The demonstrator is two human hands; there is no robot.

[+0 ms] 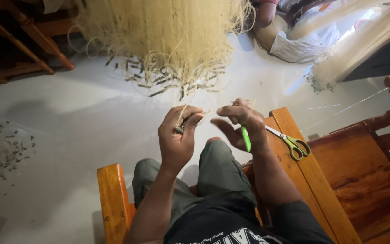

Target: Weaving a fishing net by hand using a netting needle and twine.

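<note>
My left hand (178, 135) is closed around a thin pale line and a small dark weight, held above my knee. My right hand (240, 124) pinches the other end of the same pale line between finger and thumb, with a slim green tool (246, 138) tucked in its palm. The two hands are a short way apart. A big bundle of pale fishing net (163, 36) with small dark weights along its lower edge hangs onto the white floor just beyond my hands.
Green-handled scissors (292, 143) lie on the wooden chair arm (314, 180) at my right. Another wooden arm (112, 199) is at my left. Another person (294, 36) sits on the floor at the far right beside more net. Wooden furniture (23, 40) stands far left.
</note>
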